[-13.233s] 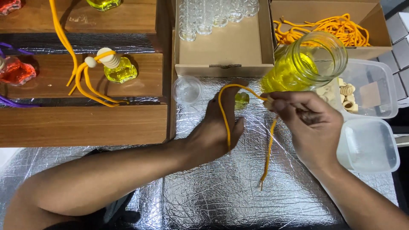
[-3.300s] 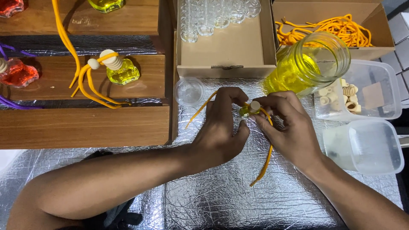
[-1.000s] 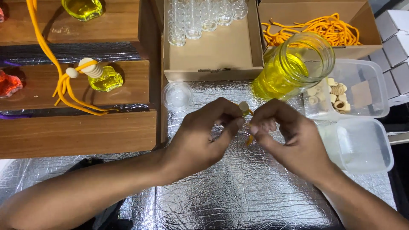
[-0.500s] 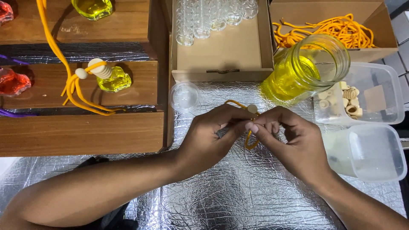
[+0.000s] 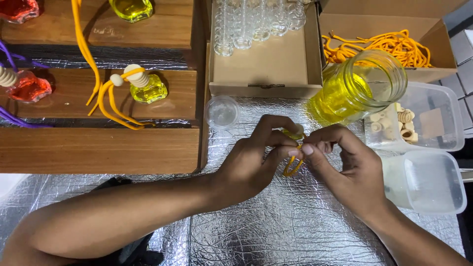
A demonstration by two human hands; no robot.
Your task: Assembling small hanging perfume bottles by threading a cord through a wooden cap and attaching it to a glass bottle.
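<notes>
**Cord going onto a small yellow bottle, tie not finished**

Head view: I have both hands together over the foil-covered table [image 5: 276, 231], near the middle. My left hand [image 5: 251, 165] curls round a small yellow bottle [image 5: 294, 133], of which only the top edge and a pale stopper show between my fingers. My right hand [image 5: 347, 170] meets it from the right, thumb and forefinger pinched on the orange cord [image 5: 292, 166], which hangs in a short loop just below my fingertips. Neither hand is spread; both are closed in a fine pinch.

How far along I judge it: the bottle looks filled and stoppered, and the cord is on it but loose, so the tying seems to be what is left. On the wooden shelf [image 5: 98, 148] to the left, 1 finished yellow bottle [image 5: 148, 88] sits with its wooden cap and orange cord trailing. Far from me, a cardboard box [image 5: 268, 69] holds a row of empty glass bottles, and another box holds more orange cords [image 5: 389, 47]. The big jar of yellow liquid [image 5: 354, 88] leans just right of my hands, beside a tub of wooden caps [image 5: 409, 123].
</notes>
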